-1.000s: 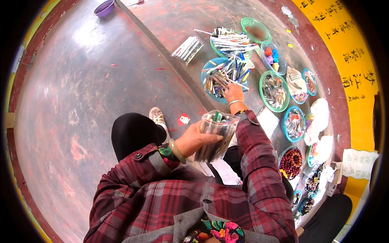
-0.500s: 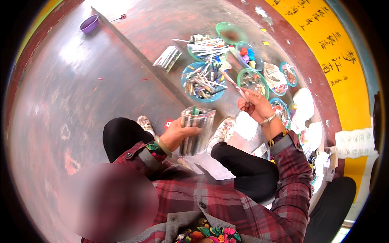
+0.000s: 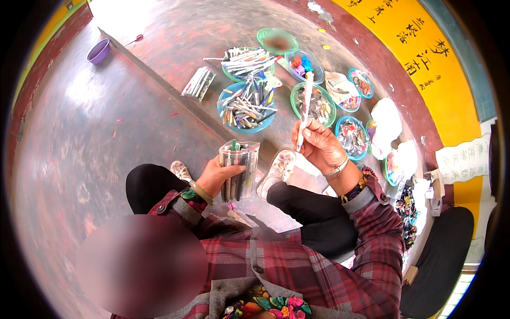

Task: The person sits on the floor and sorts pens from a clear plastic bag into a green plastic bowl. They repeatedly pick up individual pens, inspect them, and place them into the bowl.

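Note:
My left hand [image 3: 214,176] is closed around a clear zip-top bag [image 3: 245,178] of upright pens, its thumb pressed across the front. A green piece shows at the bag's mouth. Between the fingers of my right hand [image 3: 325,146] is a slim white pen [image 3: 305,106] with dark reddish marks and a yellowish top end, held nearly upright. Beyond my hands stands a blue basin [image 3: 248,129] heaped with pens. Behind it, a green basin [image 3: 272,70] holds mostly white pens. A clear pack of white pens [image 3: 198,83] lies on the floor to their left.
Right of the pens stand a green basin [image 3: 332,118] of small parts, a basin [image 3: 317,80] with colourful pieces, a blue basin [image 3: 365,152] and white bags [image 3: 387,119]. A purple basin [image 3: 99,52] sits far left. My shoes [image 3: 278,169] are close below my hands.
My right hand has drawn nearer and slightly left, turning the pen from a leftward slant to nearly upright. The view has shifted, so the basins appear farther left. My left hand keeps its hold.

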Demonstrator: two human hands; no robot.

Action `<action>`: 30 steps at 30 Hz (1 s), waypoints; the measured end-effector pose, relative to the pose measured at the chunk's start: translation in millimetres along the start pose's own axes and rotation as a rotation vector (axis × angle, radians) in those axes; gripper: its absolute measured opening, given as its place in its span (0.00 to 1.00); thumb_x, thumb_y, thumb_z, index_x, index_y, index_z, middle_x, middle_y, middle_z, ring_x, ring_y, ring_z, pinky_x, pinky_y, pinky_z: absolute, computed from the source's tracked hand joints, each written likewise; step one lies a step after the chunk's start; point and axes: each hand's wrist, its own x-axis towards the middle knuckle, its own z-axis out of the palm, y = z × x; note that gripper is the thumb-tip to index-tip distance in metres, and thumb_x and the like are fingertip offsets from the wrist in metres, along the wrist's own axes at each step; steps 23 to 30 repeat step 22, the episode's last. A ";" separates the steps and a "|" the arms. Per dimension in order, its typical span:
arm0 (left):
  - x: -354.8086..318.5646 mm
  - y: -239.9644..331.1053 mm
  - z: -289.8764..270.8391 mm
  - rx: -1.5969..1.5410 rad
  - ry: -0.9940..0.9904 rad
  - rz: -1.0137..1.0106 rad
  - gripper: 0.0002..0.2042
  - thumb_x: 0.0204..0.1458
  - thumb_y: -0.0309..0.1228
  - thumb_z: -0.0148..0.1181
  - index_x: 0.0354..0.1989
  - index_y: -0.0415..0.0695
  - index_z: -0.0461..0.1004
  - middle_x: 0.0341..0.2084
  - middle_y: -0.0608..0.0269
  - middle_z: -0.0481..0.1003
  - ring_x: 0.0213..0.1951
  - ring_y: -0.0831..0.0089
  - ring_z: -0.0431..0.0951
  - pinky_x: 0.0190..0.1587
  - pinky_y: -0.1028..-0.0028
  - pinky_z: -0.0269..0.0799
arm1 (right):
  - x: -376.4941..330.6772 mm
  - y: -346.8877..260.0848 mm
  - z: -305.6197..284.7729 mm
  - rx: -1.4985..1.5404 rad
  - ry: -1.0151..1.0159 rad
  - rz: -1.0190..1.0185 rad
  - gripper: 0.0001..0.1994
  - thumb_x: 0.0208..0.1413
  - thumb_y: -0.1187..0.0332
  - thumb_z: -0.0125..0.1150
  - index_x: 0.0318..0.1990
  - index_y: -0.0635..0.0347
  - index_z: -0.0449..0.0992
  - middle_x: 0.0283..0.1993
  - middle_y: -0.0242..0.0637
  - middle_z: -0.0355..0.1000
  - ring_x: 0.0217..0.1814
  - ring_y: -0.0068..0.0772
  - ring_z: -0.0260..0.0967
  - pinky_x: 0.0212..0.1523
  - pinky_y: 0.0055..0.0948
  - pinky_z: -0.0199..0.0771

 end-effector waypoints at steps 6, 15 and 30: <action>1.9 -1.4 0.9 -0.021 -0.009 0.002 0.16 0.46 0.21 0.58 0.46 0.37 0.68 0.37 0.63 0.74 0.36 0.76 0.74 0.42 0.73 0.70 | 2.0 -2.1 -7.9 0.046 0.009 -0.006 0.08 0.54 0.73 0.56 0.41 0.59 0.70 0.37 0.41 0.72 0.35 0.24 0.71 0.34 0.19 0.73; 1.1 -5.6 -5.7 0.047 -0.034 0.000 0.16 0.46 0.21 0.58 0.46 0.37 0.69 0.37 0.62 0.74 0.38 0.74 0.74 0.44 0.72 0.70 | 5.5 -4.9 -0.3 -0.108 0.164 0.064 0.14 0.49 0.79 0.56 0.44 0.59 0.66 0.38 0.43 0.72 0.40 0.32 0.73 0.34 0.21 0.76; -4.4 -12.6 -10.6 0.224 -0.114 -0.050 0.17 0.46 0.23 0.60 0.46 0.40 0.69 0.37 0.65 0.74 0.40 0.78 0.72 0.46 0.74 0.67 | 11.9 9.1 5.9 -0.252 0.224 0.125 0.10 0.54 0.70 0.55 0.43 0.59 0.68 0.39 0.40 0.72 0.43 0.31 0.73 0.38 0.20 0.77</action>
